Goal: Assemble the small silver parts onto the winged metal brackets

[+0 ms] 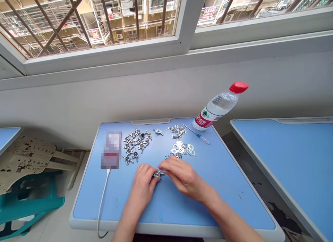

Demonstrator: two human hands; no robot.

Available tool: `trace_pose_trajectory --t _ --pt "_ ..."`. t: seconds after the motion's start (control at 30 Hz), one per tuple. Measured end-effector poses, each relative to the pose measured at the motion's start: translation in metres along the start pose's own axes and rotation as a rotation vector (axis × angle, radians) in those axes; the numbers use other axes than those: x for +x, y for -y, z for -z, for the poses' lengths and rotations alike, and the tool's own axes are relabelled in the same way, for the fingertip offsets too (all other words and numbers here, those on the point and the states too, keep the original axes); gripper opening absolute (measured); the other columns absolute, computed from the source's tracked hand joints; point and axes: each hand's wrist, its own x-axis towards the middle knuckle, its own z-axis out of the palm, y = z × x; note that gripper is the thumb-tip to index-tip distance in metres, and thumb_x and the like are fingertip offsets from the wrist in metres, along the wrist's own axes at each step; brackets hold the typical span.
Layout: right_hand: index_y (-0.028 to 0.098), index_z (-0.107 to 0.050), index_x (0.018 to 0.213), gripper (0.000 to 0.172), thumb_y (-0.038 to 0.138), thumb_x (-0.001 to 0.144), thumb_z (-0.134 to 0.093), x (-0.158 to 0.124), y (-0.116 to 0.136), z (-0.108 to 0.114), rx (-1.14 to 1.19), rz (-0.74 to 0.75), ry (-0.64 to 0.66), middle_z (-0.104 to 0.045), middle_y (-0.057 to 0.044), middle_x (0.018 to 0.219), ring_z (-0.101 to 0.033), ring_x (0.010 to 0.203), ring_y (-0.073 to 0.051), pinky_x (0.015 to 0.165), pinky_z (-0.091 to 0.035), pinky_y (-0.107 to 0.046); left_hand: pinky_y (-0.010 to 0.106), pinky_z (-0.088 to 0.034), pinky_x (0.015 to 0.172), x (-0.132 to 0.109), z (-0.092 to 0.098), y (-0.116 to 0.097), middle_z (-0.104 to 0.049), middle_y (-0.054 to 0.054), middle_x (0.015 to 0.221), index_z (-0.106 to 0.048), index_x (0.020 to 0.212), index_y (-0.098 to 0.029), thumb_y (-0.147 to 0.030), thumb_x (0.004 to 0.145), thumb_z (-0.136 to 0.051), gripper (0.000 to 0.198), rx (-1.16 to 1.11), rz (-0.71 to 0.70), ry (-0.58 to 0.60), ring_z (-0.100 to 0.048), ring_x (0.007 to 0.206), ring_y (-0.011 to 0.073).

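Observation:
My left hand and my right hand meet over a small metal fitting on the blue desk, and both pinch it between their fingers. Much of the fitting is hidden by my fingers. Beyond my hands lies a heap of assembled four-armed metal pieces with dark centres, and one such piece rests apart. Further right are a cluster of small silver clips and a scatter of flat, holed aluminium plates.
A blurred phone with a white cable lies at the desk's left. A thin pen-like rod and a tilted, red-capped water bottle are at the back. Another blue desk stands right; a teal stool stands left.

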Motion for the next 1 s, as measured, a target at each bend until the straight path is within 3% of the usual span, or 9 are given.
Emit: trace_pose_trajectory --t 0.53,0.73,0.87,1.0 --pt "0.02 -0.053 0.081 0.023 0.011 0.096 -0.04 0.002 0.006 -0.012 -0.134 -0.055 -0.135 -0.058 -0.001 0.066 -0.047 0.058 -0.014 0.058 -0.039 -0.027 0.033 -0.048 0.073 0.0 -0.006 0.005 -0.063 0.004 0.086 -0.063 0.092 -0.019 -0.009 0.089 -0.058 0.012 0.034 -0.017 -0.061 -0.057 0.083 0.0219" --pt "0.019 -0.056 0.082 0.02 0.013 0.095 -0.043 -0.001 0.003 -0.015 -0.154 -0.067 -0.171 -0.063 -0.002 0.068 -0.054 0.059 -0.014 0.058 -0.04 -0.027 0.033 -0.047 0.075 -0.001 -0.004 0.001 -0.064 0.003 0.086 -0.063 0.09 -0.021 -0.01 0.088 -0.058 0.012 0.047 0.026 -0.066 -0.058 0.085 0.0226" --pt "0.019 -0.059 0.084 0.015 0.015 0.094 -0.048 -0.003 -0.002 -0.009 -0.103 -0.084 -0.277 -0.064 -0.001 0.067 -0.056 0.058 -0.014 0.057 -0.043 -0.025 0.033 -0.047 0.075 0.002 0.002 -0.004 -0.064 0.003 0.087 -0.063 0.089 -0.021 -0.01 0.087 -0.058 0.012 0.073 0.056 -0.022 -0.059 0.086 0.0223" --pt "0.019 -0.062 0.087 0.01 0.015 0.092 -0.054 -0.003 -0.003 0.007 -0.04 -0.145 -0.495 -0.065 0.0 0.069 -0.058 0.058 -0.013 0.057 -0.046 -0.024 0.033 -0.046 0.077 0.018 0.014 -0.01 -0.065 0.003 0.091 -0.063 0.092 -0.021 -0.013 0.09 -0.057 0.01 0.127 0.056 0.005 -0.06 0.089 0.022"
